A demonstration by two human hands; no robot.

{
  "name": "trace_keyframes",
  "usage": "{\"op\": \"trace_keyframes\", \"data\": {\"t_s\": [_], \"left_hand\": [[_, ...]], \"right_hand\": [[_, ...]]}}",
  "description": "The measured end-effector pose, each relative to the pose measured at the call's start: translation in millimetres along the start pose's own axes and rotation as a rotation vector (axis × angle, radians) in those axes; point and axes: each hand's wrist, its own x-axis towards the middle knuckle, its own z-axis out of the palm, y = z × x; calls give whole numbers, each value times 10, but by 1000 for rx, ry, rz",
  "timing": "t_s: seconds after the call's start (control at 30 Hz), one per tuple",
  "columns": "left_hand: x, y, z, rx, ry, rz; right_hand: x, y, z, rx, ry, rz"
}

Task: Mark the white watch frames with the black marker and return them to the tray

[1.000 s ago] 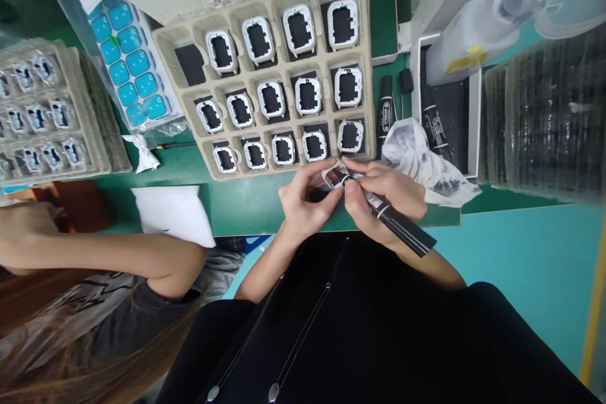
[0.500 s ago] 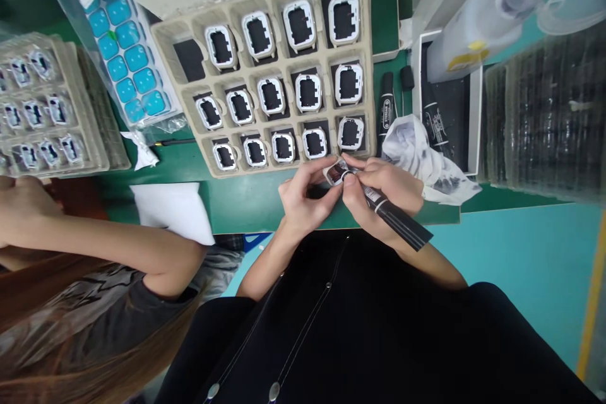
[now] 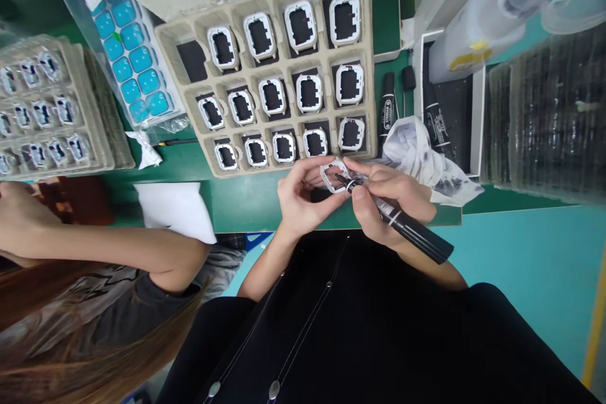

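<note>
Between the thumb and fingers of my left hand (image 3: 305, 196) is a white watch case frame (image 3: 326, 178), held just off the near edge of the big tray. My right hand (image 3: 391, 199) grips a black marker pen (image 3: 416, 233), its tip at the inner edge of the frame. Whether the tip touches the frame I cannot tell. Beyond my hands lies a beige compartment tray (image 3: 211, 146) with several similar white frames over dark pads; its far left compartment (image 3: 192, 62) holds no frame.
Right of the tray are another marker (image 3: 388, 104), a stained white cloth (image 3: 421, 161) and an open box (image 3: 477, 120) with a marker and a bottle (image 3: 473, 38). Stacked clear trays (image 3: 544, 120) stand far right. At left are a blue-celled pack (image 3: 142, 58), a white sheet (image 3: 175, 211) and a co-worker's arm (image 3: 118, 243).
The marker has shifted right and slightly down with my right hand, and its tip has drawn back, so more of the frame shows. My left hand stays nearly in place.
</note>
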Motion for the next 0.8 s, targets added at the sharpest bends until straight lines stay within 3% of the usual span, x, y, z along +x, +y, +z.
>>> {"op": "trace_keyframes", "data": {"t_s": [0.27,0.37,0.47,0.57,0.67,0.73,0.8], "left_hand": [[30,28,5,20,-6,-9],[24,60,2,32,-18,40],[57,186,-107,189,37,86],[273,349,-443,370,150,161],[728,423,-1005,693,227,312],[1089,375,-1414,900,262,361],[1409,250,-1758,978,196,344]], "right_hand": [[-75,12,-51,100,-30,118],[-83,21,-26,125,50,97],[-86,31,-23,107,148,49],[-107,49,-59,67,175,18],[-142,90,-89,40,100,35],[-155,124,-89,46,111,-2],[-152,147,-80,56,139,-37]]}}
